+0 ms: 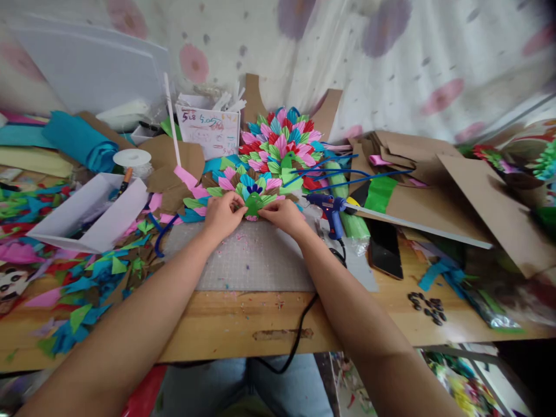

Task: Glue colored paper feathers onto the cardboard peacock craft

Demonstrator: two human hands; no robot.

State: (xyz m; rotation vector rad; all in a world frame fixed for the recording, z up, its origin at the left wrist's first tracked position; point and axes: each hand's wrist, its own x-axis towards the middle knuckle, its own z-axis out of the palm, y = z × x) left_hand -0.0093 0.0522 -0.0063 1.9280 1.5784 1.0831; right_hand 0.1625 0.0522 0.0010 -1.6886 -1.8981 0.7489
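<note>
A paper peacock (pixel 253 202) lies on the grey cutting mat (pixel 256 263), its green body ringed by pink, green, blue and brown crepe-paper feathers. At the left edge of the green body, my left hand (pixel 223 215) is closed, thumb and fingertips pinching it. My right hand (pixel 283 216) pinches the opposite edge in the same way. Dark blue pieces stand at the top of the body, and a pink trim shows at its bottom. Just behind it is a second, fuller feathered peacock (pixel 282 136) in red, pink, green and blue.
A blue glue gun (pixel 330 211) rests to the right, its cord running off the table edge. Nearby are blue pipe cleaners (pixel 343 174), a phone (pixel 386 249), cardboard sheets (pixel 434 211) and dark beads (pixel 430 307). Paper scraps (pixel 93 278) and a white box (pixel 93 214) lie left.
</note>
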